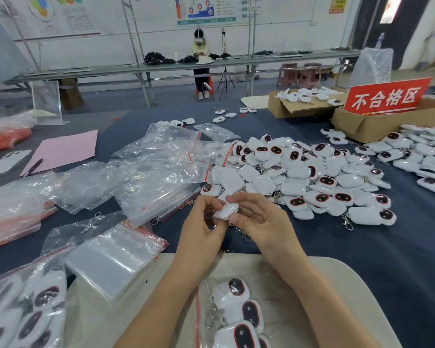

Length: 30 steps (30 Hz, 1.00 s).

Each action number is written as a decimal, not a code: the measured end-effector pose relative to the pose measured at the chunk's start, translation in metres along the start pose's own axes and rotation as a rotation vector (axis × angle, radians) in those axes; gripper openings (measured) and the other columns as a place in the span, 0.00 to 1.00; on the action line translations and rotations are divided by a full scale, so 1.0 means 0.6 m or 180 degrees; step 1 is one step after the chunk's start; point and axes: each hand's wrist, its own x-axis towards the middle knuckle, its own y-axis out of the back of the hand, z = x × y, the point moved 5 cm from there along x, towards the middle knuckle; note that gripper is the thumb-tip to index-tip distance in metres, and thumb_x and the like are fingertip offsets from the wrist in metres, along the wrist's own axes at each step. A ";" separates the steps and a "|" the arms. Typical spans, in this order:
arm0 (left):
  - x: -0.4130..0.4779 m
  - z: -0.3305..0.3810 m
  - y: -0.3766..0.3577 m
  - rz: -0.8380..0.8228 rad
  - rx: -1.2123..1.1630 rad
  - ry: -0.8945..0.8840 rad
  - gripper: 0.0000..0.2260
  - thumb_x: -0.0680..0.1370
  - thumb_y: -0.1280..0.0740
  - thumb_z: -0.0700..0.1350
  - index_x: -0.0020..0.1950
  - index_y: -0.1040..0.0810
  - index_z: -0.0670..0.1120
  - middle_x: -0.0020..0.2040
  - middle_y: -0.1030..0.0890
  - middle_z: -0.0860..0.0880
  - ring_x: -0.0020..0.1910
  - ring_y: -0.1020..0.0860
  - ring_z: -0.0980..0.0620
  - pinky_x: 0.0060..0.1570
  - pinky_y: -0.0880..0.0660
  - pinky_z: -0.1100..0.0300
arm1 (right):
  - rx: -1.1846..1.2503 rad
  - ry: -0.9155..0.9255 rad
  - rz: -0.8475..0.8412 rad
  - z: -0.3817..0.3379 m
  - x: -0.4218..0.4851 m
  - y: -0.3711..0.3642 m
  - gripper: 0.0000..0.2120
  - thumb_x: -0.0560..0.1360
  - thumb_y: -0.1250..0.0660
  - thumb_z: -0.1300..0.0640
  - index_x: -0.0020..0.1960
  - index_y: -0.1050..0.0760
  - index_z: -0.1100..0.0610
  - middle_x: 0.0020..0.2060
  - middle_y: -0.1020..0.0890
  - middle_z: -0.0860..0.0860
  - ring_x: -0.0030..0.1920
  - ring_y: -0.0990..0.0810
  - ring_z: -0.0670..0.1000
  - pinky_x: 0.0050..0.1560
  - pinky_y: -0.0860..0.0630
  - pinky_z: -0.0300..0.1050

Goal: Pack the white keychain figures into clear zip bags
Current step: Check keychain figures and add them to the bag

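- Head view: I see the left hand point(203, 223) and right hand point(258, 218) both pinching one smooth, rounded white plastic keychain figure point(227, 210) above the tabletop's near middle.
- Just beyond it lies a glossy heap of white figures point(299, 177). Crinkled clear zip bags point(156, 172) with red seals spread toward the left edge.
- A filled clear bag point(236, 312) rests on the beige board point(337, 285) at the near edge.

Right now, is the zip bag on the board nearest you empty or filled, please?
Filled: several white keychain figures show through the plastic of the zip bag.
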 end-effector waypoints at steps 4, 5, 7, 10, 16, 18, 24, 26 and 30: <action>-0.001 0.001 0.000 -0.0040 -0.0041 0.0001 0.12 0.78 0.31 0.36 0.47 0.27 0.54 0.46 0.19 0.54 0.43 0.22 0.56 0.43 0.26 0.59 | -0.0040 0.0033 -0.0021 0.002 -0.002 0.001 0.13 0.74 0.28 0.69 0.56 0.20 0.59 0.52 0.13 0.51 0.57 0.16 0.51 0.59 0.23 0.39; -0.001 0.001 0.000 -0.0045 -0.0040 0.0007 0.12 0.78 0.32 0.36 0.47 0.27 0.54 0.46 0.19 0.54 0.43 0.22 0.56 0.43 0.26 0.59 | -0.0052 0.0031 -0.0021 0.002 -0.002 0.001 0.13 0.74 0.28 0.69 0.56 0.20 0.59 0.52 0.13 0.51 0.57 0.16 0.50 0.59 0.23 0.39; -0.001 0.002 0.000 -0.0042 -0.0049 0.0013 0.12 0.78 0.32 0.35 0.48 0.27 0.53 0.45 0.19 0.53 0.43 0.22 0.56 0.43 0.26 0.59 | -0.0059 0.0036 -0.0005 0.003 -0.002 0.001 0.11 0.74 0.28 0.69 0.55 0.19 0.59 0.52 0.13 0.50 0.56 0.16 0.49 0.57 0.23 0.37; -0.004 0.009 0.000 -0.0095 -0.0146 -0.0047 0.10 0.78 0.32 0.36 0.50 0.25 0.52 0.46 0.18 0.53 0.45 0.21 0.52 0.45 0.24 0.57 | -0.0050 0.0056 0.0076 0.003 0.000 0.002 0.08 0.75 0.30 0.70 0.52 0.19 0.60 0.49 0.13 0.50 0.53 0.15 0.48 0.53 0.22 0.35; -0.009 0.028 -0.006 -0.0420 -0.0376 -0.0327 0.05 0.80 0.33 0.44 0.54 0.19 0.51 0.47 0.15 0.52 0.47 0.18 0.54 0.48 0.23 0.64 | -0.0082 0.0087 0.0324 0.006 0.001 0.013 0.08 0.76 0.32 0.73 0.46 0.20 0.61 0.42 0.12 0.50 0.46 0.14 0.47 0.47 0.21 0.35; -0.007 0.025 -0.003 -0.0345 -0.0398 -0.0323 0.04 0.81 0.32 0.45 0.53 0.18 0.50 0.48 0.15 0.51 0.49 0.17 0.52 0.51 0.21 0.61 | -0.0147 0.0089 0.0336 0.008 0.000 0.013 0.08 0.75 0.31 0.72 0.45 0.19 0.60 0.43 0.12 0.52 0.48 0.14 0.51 0.50 0.20 0.40; -0.001 0.017 -0.002 -0.0340 -0.0563 -0.0211 0.02 0.79 0.30 0.44 0.50 0.19 0.46 0.51 0.14 0.54 0.51 0.16 0.56 0.51 0.23 0.67 | -0.0072 0.0131 0.0316 0.006 0.001 0.011 0.07 0.75 0.32 0.74 0.44 0.20 0.63 0.42 0.12 0.50 0.46 0.14 0.46 0.48 0.21 0.35; 0.000 0.015 -0.003 -0.0329 -0.0668 -0.0159 0.01 0.78 0.30 0.40 0.48 0.19 0.45 0.52 0.14 0.53 0.51 0.16 0.55 0.52 0.23 0.67 | -0.0125 0.0130 0.0333 0.005 0.001 0.010 0.08 0.74 0.32 0.74 0.43 0.20 0.62 0.40 0.13 0.48 0.43 0.15 0.43 0.46 0.22 0.33; 0.000 0.014 -0.001 -0.0266 -0.0688 -0.0165 0.05 0.79 0.30 0.35 0.46 0.21 0.45 0.53 0.14 0.52 0.52 0.17 0.55 0.51 0.23 0.66 | -0.0103 0.0006 0.0338 0.006 0.001 0.012 0.06 0.76 0.31 0.70 0.45 0.19 0.60 0.41 0.13 0.48 0.43 0.15 0.43 0.45 0.22 0.33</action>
